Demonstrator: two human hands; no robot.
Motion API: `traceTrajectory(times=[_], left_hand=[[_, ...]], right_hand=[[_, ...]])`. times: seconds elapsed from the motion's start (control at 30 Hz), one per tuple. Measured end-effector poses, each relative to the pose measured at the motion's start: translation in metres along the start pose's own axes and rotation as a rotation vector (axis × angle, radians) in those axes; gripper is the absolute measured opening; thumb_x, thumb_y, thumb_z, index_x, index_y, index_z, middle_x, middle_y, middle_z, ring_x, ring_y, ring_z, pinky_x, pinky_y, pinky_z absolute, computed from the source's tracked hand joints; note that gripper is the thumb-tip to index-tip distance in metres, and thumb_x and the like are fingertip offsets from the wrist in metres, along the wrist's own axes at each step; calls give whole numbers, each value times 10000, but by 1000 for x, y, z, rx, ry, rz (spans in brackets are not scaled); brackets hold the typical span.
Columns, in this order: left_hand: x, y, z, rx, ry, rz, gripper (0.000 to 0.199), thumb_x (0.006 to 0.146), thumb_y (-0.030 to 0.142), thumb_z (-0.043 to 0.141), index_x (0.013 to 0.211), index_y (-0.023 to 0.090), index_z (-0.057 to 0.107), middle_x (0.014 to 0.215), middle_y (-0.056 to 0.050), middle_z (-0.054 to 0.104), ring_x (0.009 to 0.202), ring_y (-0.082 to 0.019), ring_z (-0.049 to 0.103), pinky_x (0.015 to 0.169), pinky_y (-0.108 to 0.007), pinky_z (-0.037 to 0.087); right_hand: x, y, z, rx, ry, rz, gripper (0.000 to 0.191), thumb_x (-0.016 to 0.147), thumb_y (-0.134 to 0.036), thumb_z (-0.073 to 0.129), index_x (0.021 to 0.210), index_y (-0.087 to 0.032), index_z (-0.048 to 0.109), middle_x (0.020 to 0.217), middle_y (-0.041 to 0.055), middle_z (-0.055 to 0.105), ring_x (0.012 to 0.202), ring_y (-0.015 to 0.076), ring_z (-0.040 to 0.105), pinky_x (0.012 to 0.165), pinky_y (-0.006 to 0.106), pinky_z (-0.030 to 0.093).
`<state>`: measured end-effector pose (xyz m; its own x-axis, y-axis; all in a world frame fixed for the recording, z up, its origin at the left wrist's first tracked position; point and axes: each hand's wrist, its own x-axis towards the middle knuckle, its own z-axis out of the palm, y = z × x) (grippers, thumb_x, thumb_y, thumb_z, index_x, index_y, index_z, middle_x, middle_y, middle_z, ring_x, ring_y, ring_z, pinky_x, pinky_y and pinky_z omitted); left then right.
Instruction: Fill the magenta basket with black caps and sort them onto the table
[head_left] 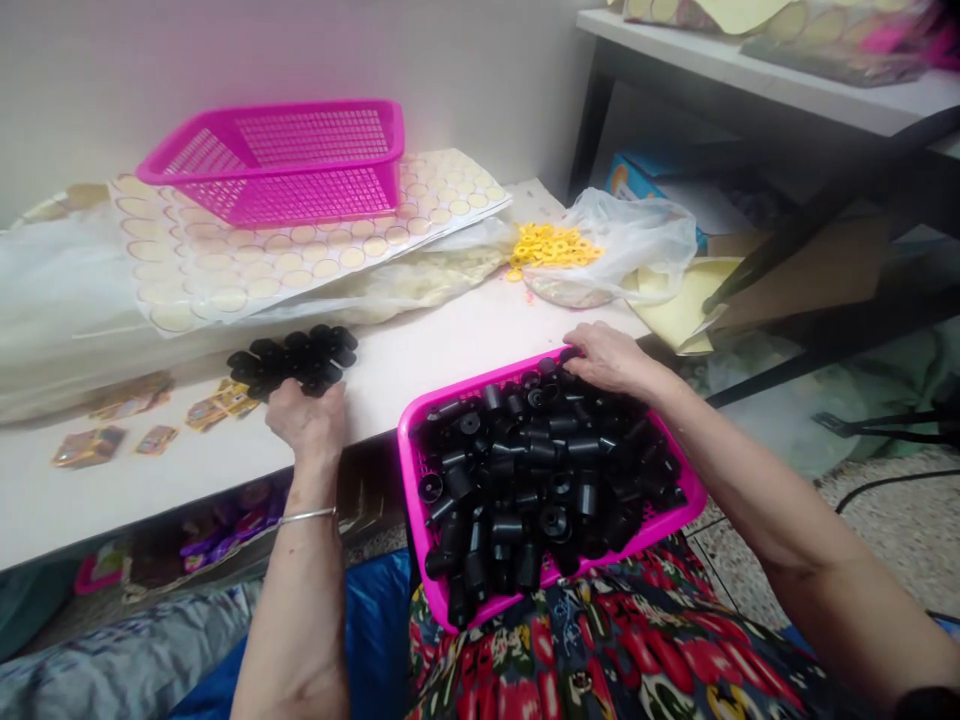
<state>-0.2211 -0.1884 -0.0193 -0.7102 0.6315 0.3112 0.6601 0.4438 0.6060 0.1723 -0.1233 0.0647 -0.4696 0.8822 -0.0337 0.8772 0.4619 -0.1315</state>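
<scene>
The left hand [307, 415] is at the near edge of a cluster of black parts [292, 362] on the white table [390, 385]; whether its fingers grip any is hidden. The right hand [611, 358] has curled fingers at the far rim of a pink basket [411, 440], beside a black piece [571, 354]; its grip cannot be told. More black pieces fill this basket, over a patterned garment [540, 660]. Printed cards [90, 446] lie left of the cluster. Beyond are printed sheets [300, 255] under another basket [315, 190], yellow pieces [555, 245], a wall [480, 80] and a shelf [720, 60].
</scene>
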Motion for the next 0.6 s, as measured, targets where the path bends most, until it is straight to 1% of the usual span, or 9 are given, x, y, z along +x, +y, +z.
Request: traceTrajectory(times=[0.07, 0.13, 0.17, 0.23, 0.27, 0.33, 0.4, 0.47, 0.6], left_hand=[[-18, 18, -5, 60, 119, 80, 338, 697, 365, 682, 921, 118, 624, 960, -146, 620, 873, -294, 555, 731, -386, 415], [-45, 41, -12, -35, 66, 288, 318, 743, 347, 667, 972, 130, 626, 969, -117, 625, 820, -244, 561, 731, -367, 436], [-60, 55, -16, -147, -30, 416, 306, 760, 349, 660, 981, 138, 629, 946, -97, 628, 749, -209, 553, 706, -350, 445], [-91, 82, -24, -343, -388, 747, 248, 825, 335, 619, 1003, 164, 641, 968, -80, 639, 805, -193, 567, 749, -329, 460], [-105, 95, -27, -371, -587, 924, 231, 846, 324, 605, 1024, 185, 649, 1020, -79, 641, 887, -202, 569, 800, -331, 459], [-127, 116, -30, -297, -790, 1160, 235, 844, 324, 616, 1029, 186, 659, 1059, -88, 630, 939, -223, 544, 835, -352, 447], [-140, 129, -30, -132, -884, 1268, 221, 815, 292, 643, 998, 171, 665, 1052, -98, 616, 930, -238, 522, 823, -367, 440], [-147, 134, -28, 5, -905, 1289, 163, 792, 246, 646, 930, 160, 666, 1026, -101, 602, 902, -244, 508, 782, -370, 440], [-148, 131, -23, 37, -877, 1298, 63, 795, 189, 615, 838, 150, 639, 1071, -107, 591, 914, -255, 493, 784, -391, 442]], right_hand=[[3, 0, -2, -27, -48, 8, 245, 813, -317, 522, 922, -152, 666, 983, 133, 656, 880, 264, 560, 657, 324, 387], [4, 1, -2, -15, -70, 7, 261, 814, -340, 525, 946, -157, 655, 939, 120, 660, 832, 246, 564, 632, 309, 365], [3, 1, -3, -6, -73, 10, 273, 812, -348, 528, 962, -157, 652, 915, 115, 663, 812, 241, 565, 624, 306, 358], [1, 2, -3, 15, -62, 18, 288, 806, -345, 532, 982, -155, 657, 879, 107, 670, 790, 242, 572, 619, 307, 354], [-1, 2, -3, 33, -36, 24, 293, 803, -336, 535, 993, -154, 663, 873, 105, 674, 795, 247, 577, 626, 311, 361], [-7, 2, -1, 121, 60, 45, 310, 792, -313, 546, 1026, -155, 674, 876, 96, 685, 814, 250, 590, 661, 322, 392], [-17, 2, 2, 341, 194, 69, 329, 779, -310, 574, 1047, -152, 680, 879, 76, 693, 795, 226, 601, 695, 325, 431], [-29, 1, 6, 699, 282, 98, 338, 753, -333, 631, 1035, -153, 684, 854, 49, 690, 723, 182, 605, 675, 309, 463], [-53, -3, 8, 1430, 218, 191, 316, 685, -332, 738, 949, -163, 692, 709, 8, 659, 560, 115, 579, 526, 251, 462]])
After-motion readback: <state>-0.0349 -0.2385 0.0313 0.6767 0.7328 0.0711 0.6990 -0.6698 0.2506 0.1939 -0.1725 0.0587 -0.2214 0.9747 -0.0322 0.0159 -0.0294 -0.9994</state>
